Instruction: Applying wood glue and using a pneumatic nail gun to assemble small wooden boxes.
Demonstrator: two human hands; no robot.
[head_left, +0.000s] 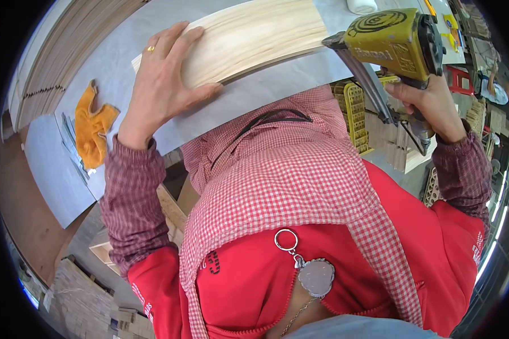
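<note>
A: Where is the wood panel (pixel 249 42)?
B: Flat on the grey counter (pixel 277 85), its near corner under the left hand (pixel 161 79), fingers spread and pressing down, not closed on anything.
A: And the right hand (pixel 430 104)?
B: Just right of the panel, fingers wrapped round the yellow nail gun (pixel 393 42), its nose at the panel's right end.
A: How would the panel handle?
B: Thin, stiff, probably light and smooth; likely to slide, so pin it near the edge. An orange cloth (pixel 93 127) lies left of the panel

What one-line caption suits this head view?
Left hand pressed flat on a pale wooden board on the grey worktable; right hand gripping a yellow pneumatic nail gun.
</note>
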